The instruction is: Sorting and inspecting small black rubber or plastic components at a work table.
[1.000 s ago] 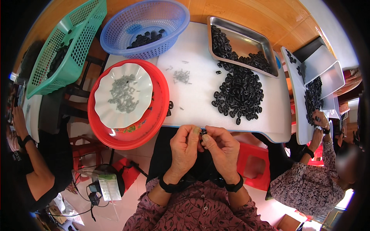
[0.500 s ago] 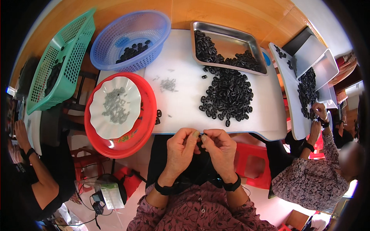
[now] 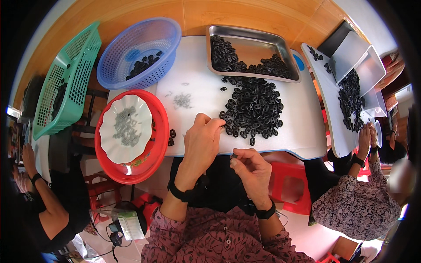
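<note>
My left hand (image 3: 202,139) reaches over the table, thumb and fingers closed at the left edge of a pile of small black two-holed pieces (image 3: 254,105). Its fingertips meet on a black piece at that edge, partly hidden. Nearer my body, just off the table's front edge, my right hand (image 3: 253,172) pinches a small dark piece (image 3: 233,155) between thumb and forefinger; most of it is covered. Left of the pile, a scatter of thin clear bits (image 3: 182,101) lies on the white table (image 3: 199,57).
A metal tray (image 3: 252,39) with more black pieces stands behind the pile. At left are a red basin (image 3: 161,131) holding a white scalloped plate (image 3: 107,144) of clear bits, a blue basket (image 3: 169,52) and a green basket (image 3: 79,96). Another person (image 3: 351,201) works at right, another person's arm (image 3: 48,199) at left.
My hands have come apart. The left moved up and forward to the pile; the right stays near the table edge, shifted slightly. The view has turned a little.
</note>
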`<state>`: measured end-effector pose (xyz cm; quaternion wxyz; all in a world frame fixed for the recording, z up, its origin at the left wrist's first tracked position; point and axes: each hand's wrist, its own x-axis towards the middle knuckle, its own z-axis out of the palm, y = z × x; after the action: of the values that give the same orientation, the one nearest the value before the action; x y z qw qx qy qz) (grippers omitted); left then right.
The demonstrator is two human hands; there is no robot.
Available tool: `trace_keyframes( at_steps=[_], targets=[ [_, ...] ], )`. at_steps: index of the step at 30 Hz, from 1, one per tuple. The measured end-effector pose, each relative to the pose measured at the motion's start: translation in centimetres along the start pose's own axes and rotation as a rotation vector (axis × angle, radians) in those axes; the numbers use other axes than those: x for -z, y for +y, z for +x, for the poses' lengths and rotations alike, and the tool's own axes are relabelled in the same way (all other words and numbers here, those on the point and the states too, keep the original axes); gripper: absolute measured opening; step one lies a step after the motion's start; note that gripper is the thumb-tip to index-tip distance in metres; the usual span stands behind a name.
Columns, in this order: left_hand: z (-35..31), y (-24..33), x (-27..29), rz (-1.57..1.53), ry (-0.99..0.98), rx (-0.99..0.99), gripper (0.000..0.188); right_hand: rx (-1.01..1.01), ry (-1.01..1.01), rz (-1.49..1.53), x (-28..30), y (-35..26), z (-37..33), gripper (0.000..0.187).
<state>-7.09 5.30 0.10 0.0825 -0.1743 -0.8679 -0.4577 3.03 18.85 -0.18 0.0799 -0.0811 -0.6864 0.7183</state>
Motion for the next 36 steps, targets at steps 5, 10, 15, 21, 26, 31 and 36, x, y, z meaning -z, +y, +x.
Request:
trace_keyframes(
  at_steps=[5, 10, 15, 21, 26, 31, 36],
  targets=[
    [0.8, -0.2, -0.5, 0.167, -0.123, 0.029, 0.016, 0.033, -0.014, -0.008, 0.1, 0.2, 0.1, 0.024],
    [0.9, -0.1, -0.6, 0.202, -0.130, 0.010, 0.015, -0.028, -0.035, 0.017, 0.1, 0.4, 0.1, 0.020],
    [0.1, -0.1, -0.3, 0.226, -0.146, -0.035, 0.018, 0.143, 0.024, -0.156, 0.0, 0.9, 0.7, 0.014],
    [-0.8, 0.3, 0.3, 0.301, -0.164, -0.135, 0.021, 0.120, 0.031, -0.170, -0.4, 0.8, 0.7, 0.010],
    [-1.5, 0.4, 1.1, -0.023, -0.068, -0.039, 0.022, 0.046, 0.051, -0.086, -0.6, 0.7, 0.5, 0.014],
    [-2.9, -0.3, 1.4, -0.736, -0.085, 0.292, 0.024, -0.006, 0.084, -0.004, -1.3, -0.2, 0.4, 0.017],
    [-4.0, -0.8, 2.1, -0.971, -0.162, 0.401, 0.029, -0.045, 0.081, 0.062, -1.7, -1.1, 0.6, 0.020]
  ],
)
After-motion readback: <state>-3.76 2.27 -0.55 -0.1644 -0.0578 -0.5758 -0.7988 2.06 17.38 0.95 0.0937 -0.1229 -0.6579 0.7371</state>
